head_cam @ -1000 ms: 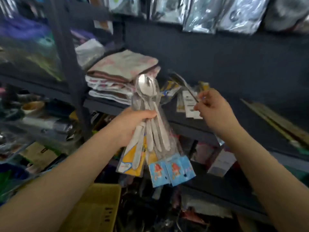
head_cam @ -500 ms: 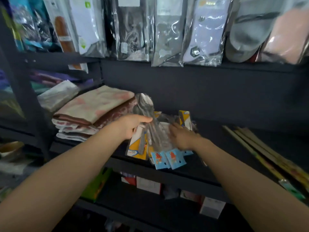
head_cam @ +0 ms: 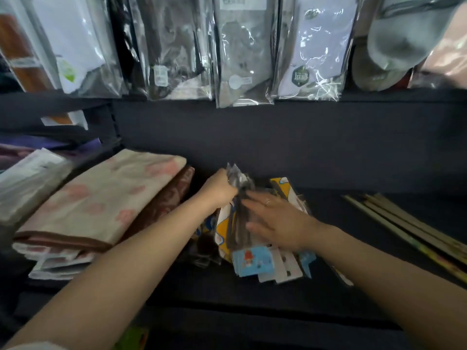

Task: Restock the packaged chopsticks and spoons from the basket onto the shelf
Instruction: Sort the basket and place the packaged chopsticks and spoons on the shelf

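Spoon packs sit in a pile on the dark shelf, right of the folded cloths. Our left hand grips the top ends of the packs, fingers curled round the plastic. Our right hand lies flat on the pile, fingers straight, pressing it down; we see a ring on one finger. Packaged chopsticks lie further right on the same shelf, well apart from the pile. Bagged goods hang above.

Bare forearms, no watch or bracelet visible. Thin ring on a finger of right hand. Scrap of white sleeve at lower left of the frame.
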Action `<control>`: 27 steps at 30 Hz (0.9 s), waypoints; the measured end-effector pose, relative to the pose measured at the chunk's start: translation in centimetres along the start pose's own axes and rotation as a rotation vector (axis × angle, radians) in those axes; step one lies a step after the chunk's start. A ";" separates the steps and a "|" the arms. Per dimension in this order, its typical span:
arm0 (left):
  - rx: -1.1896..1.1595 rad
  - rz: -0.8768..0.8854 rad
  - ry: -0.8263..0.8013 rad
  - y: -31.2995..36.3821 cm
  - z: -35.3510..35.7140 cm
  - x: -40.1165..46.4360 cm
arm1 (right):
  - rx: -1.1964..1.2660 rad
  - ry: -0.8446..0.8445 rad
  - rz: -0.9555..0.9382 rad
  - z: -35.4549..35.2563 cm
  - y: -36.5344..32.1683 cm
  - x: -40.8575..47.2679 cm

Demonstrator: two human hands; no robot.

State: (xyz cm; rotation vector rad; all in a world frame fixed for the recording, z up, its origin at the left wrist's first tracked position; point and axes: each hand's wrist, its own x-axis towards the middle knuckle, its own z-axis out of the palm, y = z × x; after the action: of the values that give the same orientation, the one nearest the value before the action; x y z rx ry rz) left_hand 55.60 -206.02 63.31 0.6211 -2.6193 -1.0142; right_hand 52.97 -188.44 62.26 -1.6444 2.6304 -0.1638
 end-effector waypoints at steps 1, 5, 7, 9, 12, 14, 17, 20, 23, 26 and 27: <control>0.069 0.028 -0.016 0.3 0.2 -0.5 | -0.058 -0.053 -0.024 0.3 0.0 0.0; 0.334 0.042 0.055 -0.1 0.3 -0.9 | -0.089 -0.156 0.063 0.5 0.8 0.6; 0.361 -0.029 0.010 -0.8 0.2 -1.7 | -0.060 -0.135 0.103 0.9 1.5 0.5; 0.297 -0.114 -0.128 -1.4 0.3 -3.0 | -0.056 -0.113 0.165 1.5 2.7 0.1; 0.348 -0.116 -0.290 -1.8 0.8 -5.2 | -0.046 -0.091 0.270 1.6 5.4 -0.2; 0.407 -0.107 -0.310 -1.4 1.1 -5.8 | -0.007 -0.097 0.263 1.5 6.8 -0.5; 0.459 -0.114 -0.256 -0.4 1.8 -6.0 | 0.057 -0.103 0.203 1.3 7.2 -0.9; 0.555 -0.003 -0.130 1.8 2.7 -6.3 | 0.116 0.031 0.173 -0.2 7.0 -2.0; 0.398 0.304 -0.101 5.8 3.7 -7.0 | 0.150 0.165 0.155 -3.4 8.8 -5.1; 0.342 0.587 -0.191 10.6 5.5 -7.7 | 0.090 0.214 0.252 -6.1 13.1 -10.6; 0.342 0.653 -0.246 12.0 6.4 -7.8 | 0.062 0.224 0.312 -6.5 14.7 -12.6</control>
State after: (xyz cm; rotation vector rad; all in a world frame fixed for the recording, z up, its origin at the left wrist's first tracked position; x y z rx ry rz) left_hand 56.41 -190.63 66.29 -0.3240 -2.9071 -0.4663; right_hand 44.83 -170.27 66.81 -1.2403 2.9685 -0.4363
